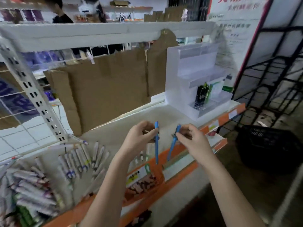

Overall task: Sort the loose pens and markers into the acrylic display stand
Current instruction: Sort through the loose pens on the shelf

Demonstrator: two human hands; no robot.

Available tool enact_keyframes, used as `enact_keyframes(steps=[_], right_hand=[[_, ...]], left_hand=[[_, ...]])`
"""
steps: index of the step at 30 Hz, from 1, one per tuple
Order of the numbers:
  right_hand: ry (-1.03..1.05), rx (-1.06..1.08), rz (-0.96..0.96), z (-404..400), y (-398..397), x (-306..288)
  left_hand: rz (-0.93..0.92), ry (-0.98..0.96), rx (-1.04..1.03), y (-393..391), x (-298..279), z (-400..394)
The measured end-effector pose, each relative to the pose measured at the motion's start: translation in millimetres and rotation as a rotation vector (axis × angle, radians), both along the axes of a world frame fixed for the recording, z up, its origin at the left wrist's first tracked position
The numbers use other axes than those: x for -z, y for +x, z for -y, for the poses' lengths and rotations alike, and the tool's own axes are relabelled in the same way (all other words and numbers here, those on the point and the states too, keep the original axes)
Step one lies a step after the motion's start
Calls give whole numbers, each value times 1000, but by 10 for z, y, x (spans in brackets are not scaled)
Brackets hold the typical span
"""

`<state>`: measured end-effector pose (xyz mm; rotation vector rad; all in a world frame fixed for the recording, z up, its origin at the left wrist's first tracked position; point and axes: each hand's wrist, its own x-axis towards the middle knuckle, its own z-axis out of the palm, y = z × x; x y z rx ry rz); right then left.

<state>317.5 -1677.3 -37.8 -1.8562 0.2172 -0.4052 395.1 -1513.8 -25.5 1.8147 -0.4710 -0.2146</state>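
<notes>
We observe the left hand point(139, 135) with fingers pinching one blue pen point(156, 141), held near upright above the shelf point(131, 125). The right hand point(191, 138) pinches a second blue pen point(173, 143), tilted, its tip lower left. The two pens are near each other, not touching. The acrylic display stand point(196, 79) sits at the shelf's far right, well apart. Loose markers point(49, 177) lie heaped at lower left.

Two bare forearms, no sleeves, watch or rings visible; left hand point(139, 136) and right hand point(192, 140) ungloved.
</notes>
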Motion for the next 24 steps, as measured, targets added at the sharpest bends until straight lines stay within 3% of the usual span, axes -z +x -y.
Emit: enact_keyframes(steps=[11,24], right_hand=[[202,105,21,1246,22,15],[37,173,1,2287,1166,-102]], left_hand=[[-65,-141,218,146,-60,1450],[19,-151,280,1267,-77,2575]])
